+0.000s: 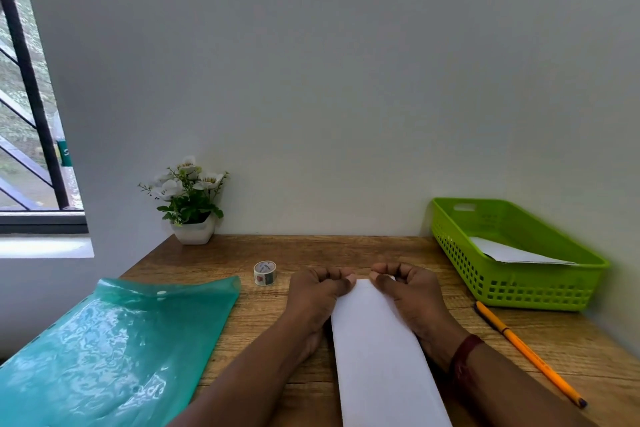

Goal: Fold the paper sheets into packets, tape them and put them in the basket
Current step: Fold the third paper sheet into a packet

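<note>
A long white paper sheet (381,354), folded into a narrow strip, lies on the wooden table (311,250) running from the near edge toward the wall. My left hand (317,291) and my right hand (408,291) sit at its far end, fingers curled, each pinching a far corner of the strip. A small roll of tape (265,273) stands just left of my left hand. The green plastic basket (512,253) sits at the right against the wall, with a folded white paper packet (512,251) inside it.
A teal plastic folder (114,350) covers the table's left part. An orange pencil (526,350) lies at the right, in front of the basket. A white pot of flowers (192,204) stands at the back left by the wall. A window is at far left.
</note>
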Demonstrator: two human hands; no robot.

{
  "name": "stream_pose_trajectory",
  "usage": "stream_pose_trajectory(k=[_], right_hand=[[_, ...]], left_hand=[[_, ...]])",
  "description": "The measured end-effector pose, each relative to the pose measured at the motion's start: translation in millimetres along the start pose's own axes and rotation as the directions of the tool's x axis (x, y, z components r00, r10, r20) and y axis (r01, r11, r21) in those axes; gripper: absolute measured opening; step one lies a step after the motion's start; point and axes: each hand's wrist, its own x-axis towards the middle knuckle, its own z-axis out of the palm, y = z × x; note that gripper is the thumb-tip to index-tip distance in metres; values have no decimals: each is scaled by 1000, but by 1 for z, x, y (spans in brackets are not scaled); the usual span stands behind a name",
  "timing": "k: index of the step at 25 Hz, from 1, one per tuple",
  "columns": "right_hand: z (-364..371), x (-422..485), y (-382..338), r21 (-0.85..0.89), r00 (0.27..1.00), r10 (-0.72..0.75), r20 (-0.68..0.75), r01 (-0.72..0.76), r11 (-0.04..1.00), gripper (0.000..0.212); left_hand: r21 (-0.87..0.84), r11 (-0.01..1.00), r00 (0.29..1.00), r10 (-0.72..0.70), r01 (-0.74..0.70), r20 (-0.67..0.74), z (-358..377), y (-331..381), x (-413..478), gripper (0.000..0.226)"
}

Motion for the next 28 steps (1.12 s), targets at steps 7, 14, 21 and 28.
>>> stream_pose_trajectory(k=[7,14,21,28], right_hand=[[-1,2,1,25,998,56,11,-56,998,13],[-9,-20,-18,-86,904,240,354,-224,971,49],[-19,-25,-32,-380,747,288,600,-51,924,49],[-44,-2,-46,-560,938,41,343,169,811,27]], left_hand=[[26,999,998,-33,34,-46,-4,0,9,12],[-77,996,929,4,-35,-370,-30,11,27,6],[-81,985,747,64,-155,-662,-61,31,31,12],[-62,988,848,91,-144,-521,-63,40,27,6]])
